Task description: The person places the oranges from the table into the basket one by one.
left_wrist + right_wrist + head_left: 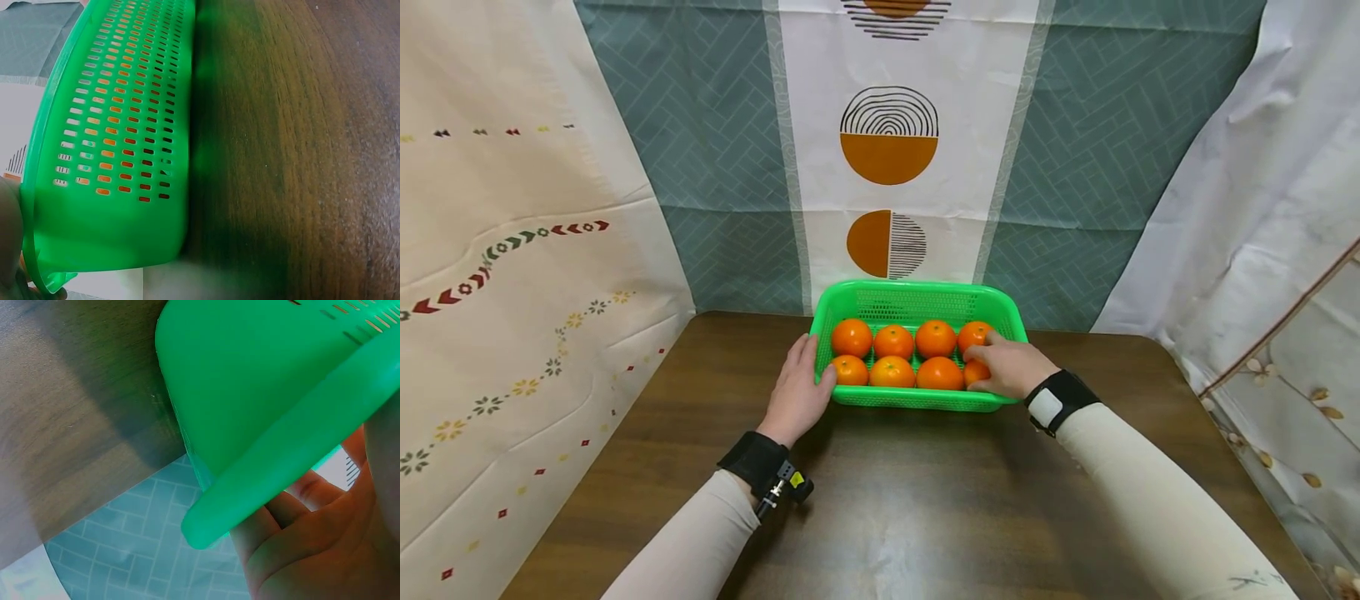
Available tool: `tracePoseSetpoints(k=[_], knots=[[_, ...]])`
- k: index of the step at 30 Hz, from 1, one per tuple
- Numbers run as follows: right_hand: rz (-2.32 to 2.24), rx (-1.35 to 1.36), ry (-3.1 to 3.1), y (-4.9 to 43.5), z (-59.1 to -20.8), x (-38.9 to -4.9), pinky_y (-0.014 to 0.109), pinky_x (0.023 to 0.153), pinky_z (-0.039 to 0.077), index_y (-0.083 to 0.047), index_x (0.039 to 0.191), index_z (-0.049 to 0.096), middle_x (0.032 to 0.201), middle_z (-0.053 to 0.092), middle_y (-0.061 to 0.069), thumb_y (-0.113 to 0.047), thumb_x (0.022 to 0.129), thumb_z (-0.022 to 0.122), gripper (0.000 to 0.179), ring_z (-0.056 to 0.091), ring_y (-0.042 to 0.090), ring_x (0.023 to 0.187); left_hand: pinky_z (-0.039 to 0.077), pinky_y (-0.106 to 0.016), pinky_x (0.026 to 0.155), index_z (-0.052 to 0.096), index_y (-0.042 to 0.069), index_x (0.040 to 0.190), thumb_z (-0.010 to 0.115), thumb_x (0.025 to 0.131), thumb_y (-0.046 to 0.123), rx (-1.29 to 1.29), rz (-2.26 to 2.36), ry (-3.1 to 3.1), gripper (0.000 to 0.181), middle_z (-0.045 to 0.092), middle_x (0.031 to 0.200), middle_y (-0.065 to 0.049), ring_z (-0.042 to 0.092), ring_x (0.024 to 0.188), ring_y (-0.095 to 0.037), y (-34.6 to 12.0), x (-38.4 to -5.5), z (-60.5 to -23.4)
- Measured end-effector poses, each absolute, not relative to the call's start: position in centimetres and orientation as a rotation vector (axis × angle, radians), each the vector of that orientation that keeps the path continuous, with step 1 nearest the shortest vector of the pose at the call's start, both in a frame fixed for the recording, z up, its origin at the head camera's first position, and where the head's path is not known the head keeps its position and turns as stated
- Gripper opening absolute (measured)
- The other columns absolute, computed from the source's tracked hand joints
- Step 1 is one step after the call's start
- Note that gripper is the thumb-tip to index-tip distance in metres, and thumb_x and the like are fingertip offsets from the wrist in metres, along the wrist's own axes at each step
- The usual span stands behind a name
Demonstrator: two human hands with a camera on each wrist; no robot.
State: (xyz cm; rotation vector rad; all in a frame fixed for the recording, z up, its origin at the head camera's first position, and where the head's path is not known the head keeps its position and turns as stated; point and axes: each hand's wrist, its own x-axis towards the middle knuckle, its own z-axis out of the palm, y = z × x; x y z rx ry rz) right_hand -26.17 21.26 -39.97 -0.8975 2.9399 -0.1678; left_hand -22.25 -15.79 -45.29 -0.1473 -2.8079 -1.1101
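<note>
A green plastic basket (917, 400) with perforated walls stands on the wooden table and holds several oranges (892, 372) in two rows. My left hand (797, 392) holds the basket's left end, fingers along the outside and thumb over the front corner. In the left wrist view that hand shows only at the edge, beside the basket's rim (39, 144). My right hand (1011, 367) reaches over the right end, its fingers and thumb around the front right orange (976, 373). The right wrist view shows its palm (312, 550) behind the rim, with the orange hidden.
The brown wooden table (887, 500) extends in front of the basket and to both sides. Right behind the basket hangs a patterned cloth (737, 167). Pale cloths (512, 333) border the table at left and right.
</note>
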Motion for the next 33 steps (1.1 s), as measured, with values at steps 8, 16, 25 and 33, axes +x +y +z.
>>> tracePoseSetpoints(k=[8, 16, 25, 33], knots=[[-0.157, -0.900, 2.978, 21.6, -39.9, -26.1, 0.050, 0.084, 0.060, -0.005, 0.126, 0.076, 0.112, 0.062, 0.016, -0.034, 0.095, 0.090, 0.045, 0.065, 0.032, 0.090, 0.029, -0.064, 0.128, 0.024, 0.004, 0.175, 0.052, 0.114, 0.033, -0.165, -1.122, -2.799, 0.073, 0.016, 0.181, -0.020, 0.028, 0.162, -0.045, -15.6, -22.6, -45.3], [-0.173, -0.848, 2.987, 21.5, -39.7, -25.8, 0.044, 0.077, 0.057, -0.005, 0.126, 0.075, 0.101, 0.058, 0.009, -0.037, 0.097, 0.088, 0.045, 0.060, 0.027, 0.083, 0.026, -0.064, 0.129, 0.026, 0.002, 0.174, 0.052, 0.115, 0.033, -0.173, -1.081, -2.803, 0.072, 0.018, 0.180, -0.022, 0.029, 0.162, -0.045, -15.4, -22.8, -45.4], [-0.197, -0.871, 3.030, 21.7, -39.7, -25.4, 0.041, 0.070, 0.055, -0.003, 0.126, 0.075, 0.096, 0.054, 0.006, -0.036, 0.100, 0.084, 0.042, 0.056, 0.023, 0.076, 0.021, -0.069, 0.129, 0.029, -0.002, 0.172, 0.053, 0.115, 0.032, -0.197, -0.975, -2.812, 0.071, 0.022, 0.178, -0.027, 0.026, 0.162, -0.048, -15.4, -23.0, -45.1], [-0.295, -0.887, 3.138, 21.9, -40.1, -24.2, 0.048, 0.079, 0.061, -0.006, 0.126, 0.075, 0.109, 0.064, 0.009, -0.038, 0.102, 0.082, 0.041, 0.063, 0.028, 0.089, 0.015, -0.075, 0.128, 0.032, 0.000, 0.172, 0.056, 0.116, 0.046, -0.258, -0.765, -2.865, 0.077, 0.021, 0.180, -0.025, 0.015, 0.166, -0.047, -14.9, -22.5, -44.1]])
